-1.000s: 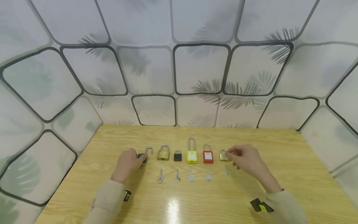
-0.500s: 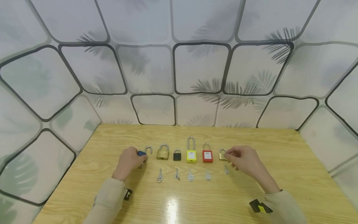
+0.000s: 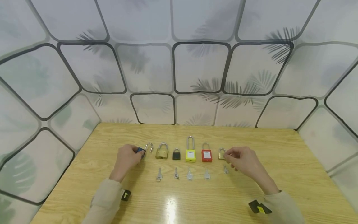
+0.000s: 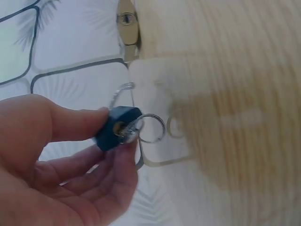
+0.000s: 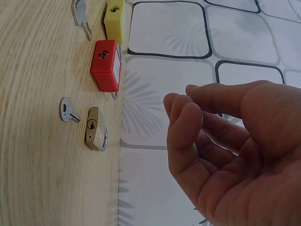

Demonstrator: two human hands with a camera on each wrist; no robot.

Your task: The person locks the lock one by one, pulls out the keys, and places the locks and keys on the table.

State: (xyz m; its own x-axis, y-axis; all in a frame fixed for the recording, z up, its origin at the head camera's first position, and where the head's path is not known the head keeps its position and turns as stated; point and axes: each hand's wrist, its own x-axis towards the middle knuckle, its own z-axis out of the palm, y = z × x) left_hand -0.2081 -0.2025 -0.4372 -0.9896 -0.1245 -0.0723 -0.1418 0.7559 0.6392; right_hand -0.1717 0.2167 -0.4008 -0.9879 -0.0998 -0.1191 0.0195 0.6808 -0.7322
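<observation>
My left hand (image 3: 126, 159) pinches a blue padlock (image 3: 140, 151) between thumb and fingers. Its shackle (image 3: 149, 146) is swung open and leans to the right. In the left wrist view a key (image 4: 130, 132) with a split ring (image 4: 153, 128) sits in the keyhole of that padlock. My right hand (image 3: 242, 158) hovers beside the small brass padlock (image 5: 95, 129), fingers loosely curled and nothing in them. A small key (image 5: 68, 110) lies on the table in front of this brass padlock.
Between the hands stand a larger brass padlock (image 3: 162, 153), a small black padlock (image 3: 176, 155), a yellow long-shackle padlock (image 3: 190, 155) and a red padlock (image 3: 206, 155). Several keys (image 3: 159, 175) lie before them on the wooden table (image 3: 145, 199). A patterned backdrop (image 3: 201, 68) rises behind.
My left hand has turned and tilted the blue padlock, so its open shackle now leans further right. The right hand has stayed almost where it was.
</observation>
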